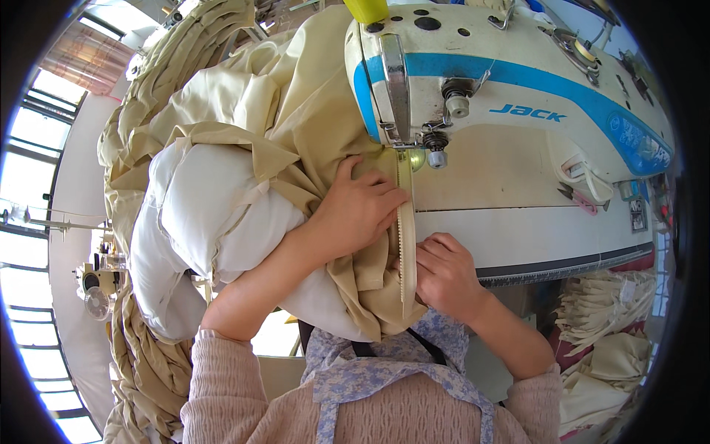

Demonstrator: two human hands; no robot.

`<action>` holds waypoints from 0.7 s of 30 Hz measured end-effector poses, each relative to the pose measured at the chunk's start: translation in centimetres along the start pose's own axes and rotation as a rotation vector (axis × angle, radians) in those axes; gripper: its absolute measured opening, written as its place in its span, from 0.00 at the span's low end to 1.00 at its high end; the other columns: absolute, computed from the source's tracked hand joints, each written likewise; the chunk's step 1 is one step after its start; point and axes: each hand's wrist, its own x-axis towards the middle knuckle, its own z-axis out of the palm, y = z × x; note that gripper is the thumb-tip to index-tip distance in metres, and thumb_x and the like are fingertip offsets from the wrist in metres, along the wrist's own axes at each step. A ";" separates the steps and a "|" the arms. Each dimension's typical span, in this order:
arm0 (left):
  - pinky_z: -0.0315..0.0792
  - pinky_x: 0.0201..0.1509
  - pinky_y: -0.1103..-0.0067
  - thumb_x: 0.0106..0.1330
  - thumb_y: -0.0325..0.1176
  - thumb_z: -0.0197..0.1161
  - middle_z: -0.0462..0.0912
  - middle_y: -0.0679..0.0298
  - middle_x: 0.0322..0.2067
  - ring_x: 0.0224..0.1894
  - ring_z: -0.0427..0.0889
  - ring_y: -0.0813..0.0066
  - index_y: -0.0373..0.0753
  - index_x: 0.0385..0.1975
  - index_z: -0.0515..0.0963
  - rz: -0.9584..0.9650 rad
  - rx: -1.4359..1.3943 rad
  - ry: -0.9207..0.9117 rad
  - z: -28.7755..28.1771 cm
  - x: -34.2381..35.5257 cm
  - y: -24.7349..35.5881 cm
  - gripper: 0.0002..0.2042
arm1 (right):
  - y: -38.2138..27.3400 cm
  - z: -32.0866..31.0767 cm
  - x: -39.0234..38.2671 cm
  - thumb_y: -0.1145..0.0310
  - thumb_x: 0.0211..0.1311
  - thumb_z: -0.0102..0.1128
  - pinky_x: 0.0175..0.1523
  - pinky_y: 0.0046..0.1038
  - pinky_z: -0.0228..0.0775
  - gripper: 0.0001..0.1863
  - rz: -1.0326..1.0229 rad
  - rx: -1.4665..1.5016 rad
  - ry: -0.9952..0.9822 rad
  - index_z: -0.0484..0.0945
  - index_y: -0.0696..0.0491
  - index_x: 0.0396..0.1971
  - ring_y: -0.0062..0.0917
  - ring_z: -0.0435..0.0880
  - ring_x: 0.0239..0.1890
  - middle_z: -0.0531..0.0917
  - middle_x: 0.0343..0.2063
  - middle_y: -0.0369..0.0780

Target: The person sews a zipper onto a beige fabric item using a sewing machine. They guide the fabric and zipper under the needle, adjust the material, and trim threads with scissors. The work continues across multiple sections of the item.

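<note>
A cream zipper tape with a row of teeth runs from the needle area of a white-and-blue sewing machine toward my body. It lies along the edge of a tan fabric piece. My left hand lies on the tan fabric with its fingers apart, the fingertips reaching the zipper near the machine. Lower down, my right hand has its fingers closed at the tape's right edge; the fingertips are partly hidden. White puffy padded material lies under my left forearm, joined with the tan cloth.
Pink-handled snips lie on the machine table, whose front edge carries a ruler strip. Tan cloth is heaped at the left and behind. Stacked pale fabric pieces stand at the lower right. A small fan is by the left wall.
</note>
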 end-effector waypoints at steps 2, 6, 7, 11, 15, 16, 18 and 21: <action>0.58 0.71 0.50 0.65 0.30 0.66 0.86 0.67 0.41 0.52 0.82 0.67 0.48 0.51 0.84 0.015 -0.010 0.031 0.1 0.7 -1.1 0.15 | 0.7 0.4 0.6 0.71 0.45 0.65 0.53 0.33 0.72 0.08 0.025 -0.017 0.001 0.84 0.56 0.28 0.28 0.82 0.38 0.85 0.36 0.37; 0.58 0.74 0.50 0.62 0.31 0.67 0.87 0.66 0.46 0.54 0.83 0.68 0.44 0.49 0.84 0.080 0.087 0.087 0.5 0.4 -0.7 0.14 | -0.3 0.1 0.2 0.72 0.47 0.65 0.63 0.36 0.73 0.10 0.034 0.041 -0.009 0.85 0.57 0.32 0.31 0.84 0.45 0.85 0.40 0.39; 0.58 0.75 0.50 0.62 0.31 0.68 0.87 0.66 0.47 0.55 0.83 0.68 0.43 0.49 0.84 0.109 0.137 0.120 0.7 -0.3 0.1 0.15 | -0.7 0.1 -0.3 0.72 0.48 0.66 0.65 0.36 0.73 0.11 0.028 0.066 0.012 0.86 0.57 0.33 0.32 0.84 0.47 0.85 0.41 0.40; 0.67 0.73 0.56 0.55 0.28 0.70 0.85 0.63 0.52 0.56 0.83 0.65 0.37 0.48 0.83 0.085 0.123 0.115 1.4 -3.0 2.9 0.18 | -1.1 0.6 -2.7 0.71 0.50 0.67 0.67 0.37 0.73 0.11 -0.093 0.094 0.011 0.87 0.56 0.34 0.33 0.84 0.51 0.86 0.43 0.41; 0.67 0.74 0.56 0.52 0.27 0.72 0.85 0.62 0.51 0.59 0.82 0.62 0.37 0.46 0.84 0.107 0.092 0.146 1.0 -3.0 2.6 0.19 | -1.4 0.4 -3.0 0.70 0.51 0.67 0.65 0.37 0.74 0.10 -0.079 0.085 0.036 0.87 0.55 0.34 0.32 0.84 0.51 0.86 0.43 0.42; 0.66 0.74 0.56 0.52 0.27 0.72 0.85 0.62 0.51 0.59 0.82 0.61 0.36 0.46 0.84 0.118 0.072 0.147 0.8 -2.9 2.6 0.18 | -1.5 0.3 -3.1 0.70 0.52 0.67 0.65 0.37 0.73 0.10 -0.069 0.075 0.046 0.88 0.55 0.34 0.32 0.84 0.51 0.87 0.43 0.42; 0.66 0.74 0.56 0.53 0.27 0.72 0.85 0.62 0.50 0.60 0.81 0.61 0.36 0.46 0.84 0.138 0.034 0.153 0.5 -2.6 2.4 0.18 | -1.5 0.1 -3.1 0.70 0.52 0.67 0.64 0.38 0.73 0.10 -0.067 0.078 0.017 0.88 0.55 0.34 0.33 0.84 0.51 0.87 0.44 0.42; 0.66 0.74 0.55 0.53 0.27 0.72 0.85 0.61 0.49 0.60 0.81 0.59 0.36 0.45 0.84 0.168 0.027 0.132 0.8 -2.3 2.3 0.18 | -1.6 0.3 -3.3 0.69 0.53 0.67 0.64 0.39 0.73 0.11 -0.038 0.099 0.001 0.87 0.56 0.35 0.33 0.84 0.53 0.87 0.44 0.43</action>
